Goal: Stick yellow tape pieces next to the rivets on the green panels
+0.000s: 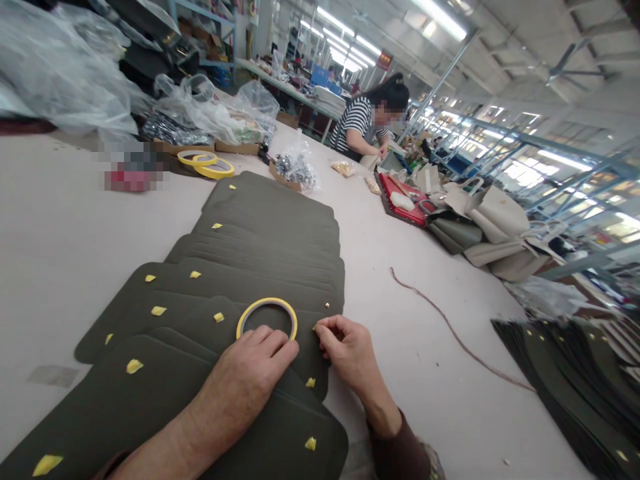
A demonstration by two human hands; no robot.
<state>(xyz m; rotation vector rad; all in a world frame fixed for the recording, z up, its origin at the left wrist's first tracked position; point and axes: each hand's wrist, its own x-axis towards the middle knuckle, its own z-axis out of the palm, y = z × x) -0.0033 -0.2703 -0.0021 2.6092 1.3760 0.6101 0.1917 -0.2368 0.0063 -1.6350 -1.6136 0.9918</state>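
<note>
My left hand [257, 367] is closed on the near edge of a roll of yellow tape [269, 302], which rests over dark olive panels [260, 207] spread in overlapping layers. To its right, my right hand [347, 350] pinches a small piece of yellow tape [315, 327] at the right edge of a panel. A small metal stud [327, 305] shows just above those fingertips. Several yellow tape bits, such as one tape bit [159, 311], are stuck on the panels. The left fingertips are partly hidden behind the knuckles.
Two more yellow tape rolls [213, 167] lie beyond the panels, near bags of metal parts [297, 167]. A cord [450, 320] crosses the table on the right, by a stack of dark panels [560, 380]. Handbags [495, 213] and a red tray [407, 200] stand farther back, where a co-worker [357, 127] bends over.
</note>
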